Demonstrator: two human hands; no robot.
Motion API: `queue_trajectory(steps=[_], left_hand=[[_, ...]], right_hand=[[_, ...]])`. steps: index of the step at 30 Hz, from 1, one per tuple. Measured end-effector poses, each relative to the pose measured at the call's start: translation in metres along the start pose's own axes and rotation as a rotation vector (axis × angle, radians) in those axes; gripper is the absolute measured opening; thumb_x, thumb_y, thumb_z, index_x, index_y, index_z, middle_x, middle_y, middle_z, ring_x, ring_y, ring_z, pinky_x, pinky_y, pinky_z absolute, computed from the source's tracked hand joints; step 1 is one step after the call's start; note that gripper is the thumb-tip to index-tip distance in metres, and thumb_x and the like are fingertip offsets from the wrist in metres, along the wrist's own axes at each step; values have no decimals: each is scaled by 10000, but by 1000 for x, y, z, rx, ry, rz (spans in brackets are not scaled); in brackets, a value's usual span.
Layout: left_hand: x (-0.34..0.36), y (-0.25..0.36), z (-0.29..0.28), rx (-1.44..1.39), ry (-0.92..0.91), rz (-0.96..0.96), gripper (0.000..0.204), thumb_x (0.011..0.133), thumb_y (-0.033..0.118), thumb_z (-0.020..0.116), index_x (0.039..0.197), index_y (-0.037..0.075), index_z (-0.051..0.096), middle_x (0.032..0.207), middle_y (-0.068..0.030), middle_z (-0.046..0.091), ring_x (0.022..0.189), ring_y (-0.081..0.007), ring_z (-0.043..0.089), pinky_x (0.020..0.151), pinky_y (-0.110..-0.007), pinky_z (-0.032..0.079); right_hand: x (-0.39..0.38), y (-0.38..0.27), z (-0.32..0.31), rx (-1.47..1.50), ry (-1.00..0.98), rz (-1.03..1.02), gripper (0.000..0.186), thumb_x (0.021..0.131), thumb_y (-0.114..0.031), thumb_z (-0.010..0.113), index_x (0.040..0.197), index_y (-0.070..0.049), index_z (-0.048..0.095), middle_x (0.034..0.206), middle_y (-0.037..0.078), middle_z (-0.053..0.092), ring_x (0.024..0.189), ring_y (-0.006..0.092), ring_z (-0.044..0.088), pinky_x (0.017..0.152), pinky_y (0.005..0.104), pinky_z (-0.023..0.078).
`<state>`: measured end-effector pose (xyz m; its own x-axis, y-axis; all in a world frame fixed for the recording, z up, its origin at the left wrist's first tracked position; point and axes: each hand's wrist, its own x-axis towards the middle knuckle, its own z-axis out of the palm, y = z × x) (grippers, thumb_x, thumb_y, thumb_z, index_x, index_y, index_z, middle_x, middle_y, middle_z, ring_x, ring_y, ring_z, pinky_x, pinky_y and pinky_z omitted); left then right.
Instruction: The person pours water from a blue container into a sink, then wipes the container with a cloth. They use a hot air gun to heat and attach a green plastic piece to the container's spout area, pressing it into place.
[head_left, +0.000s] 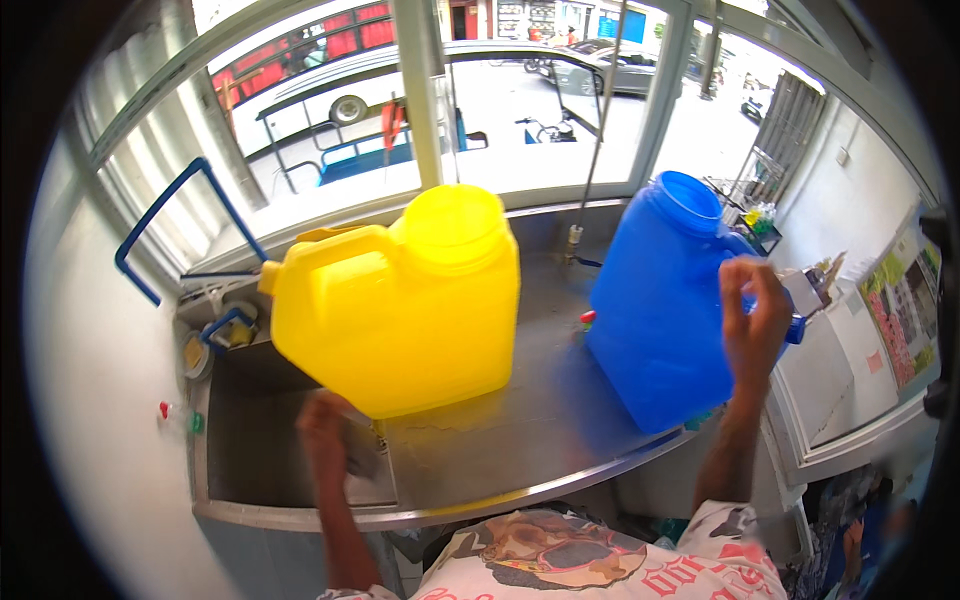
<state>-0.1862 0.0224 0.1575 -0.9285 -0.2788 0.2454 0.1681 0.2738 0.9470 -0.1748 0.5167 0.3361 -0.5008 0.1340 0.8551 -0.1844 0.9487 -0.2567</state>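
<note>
A large yellow plastic jug (400,320) with a wide open mouth stands on the steel counter, its lower left part reaching over the sink basin. My left hand (325,415) is beside its lower left corner, above the basin; its fingers look curled but are smeared by motion. To the right, a large blue plastic jug (655,310), also uncapped, leans at the counter's right end. My right hand (755,300) is closed at the handle on its right side. A blue spigot or cap (796,329) sticks out beyond that hand.
The steel sink basin (250,440) lies at the left of the steel counter (480,455). A thin upright pipe (575,235) rises behind, between the jugs. A blue metal frame (190,170) is at the left window. A small bottle (180,417) is by the left wall; windows run along the back.
</note>
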Motion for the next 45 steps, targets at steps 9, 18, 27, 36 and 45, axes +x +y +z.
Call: queue_trajectory(steps=[9, 18, 27, 36, 45], left_hand=[[201, -118, -31, -330, -218, -228, 508, 1058, 407, 471, 1386, 25, 536, 1306, -84, 619, 1204, -181, 566, 1040, -343, 421], [111, -136, -26, -322, -423, -36, 489, 1066, 397, 459, 1338, 3, 559, 1244, -85, 624, 1086, -160, 590, 931, -296, 457], [-71, -50, 2, -24, -273, 180, 449, 1055, 310, 515, 1372, -7, 541, 1182, -143, 622, 994, -196, 583, 807, -309, 475], [-111, -19, 35, -182, -285, -12, 438, 1018, 193, 599, 1391, -27, 533, 1278, -135, 596, 957, -137, 590, 707, -250, 487], [-131, -15, 36, -105, -186, -14, 348, 1000, 159, 598, 1308, -2, 590, 1221, -108, 633, 975, -107, 601, 738, -239, 488]], right_hand=[[-137, -162, 125, 630, -408, 396, 395, 949, -299, 685, 1241, -52, 587, 1280, 169, 554, 879, 259, 650, 627, 289, 546], [-150, -174, 133, 744, -490, 618, 818, 979, -521, 591, 1539, -22, 265, 1565, 224, 310, 1370, 363, 446, 1068, 429, 443], [-114, -123, 162, 1187, -591, 655, 834, 987, -602, 488, 1591, -96, 214, 1601, 130, 321, 1456, 291, 350, 1115, 457, 386], [-89, -76, 190, 1403, -764, 613, 737, 990, -472, 588, 1545, -75, 310, 1493, 109, 463, 1376, 224, 449, 1104, 378, 398], [-60, -68, 126, 715, -439, 134, 668, 945, -501, 652, 1450, -105, 470, 1441, 104, 534, 1184, 232, 616, 922, 406, 536]])
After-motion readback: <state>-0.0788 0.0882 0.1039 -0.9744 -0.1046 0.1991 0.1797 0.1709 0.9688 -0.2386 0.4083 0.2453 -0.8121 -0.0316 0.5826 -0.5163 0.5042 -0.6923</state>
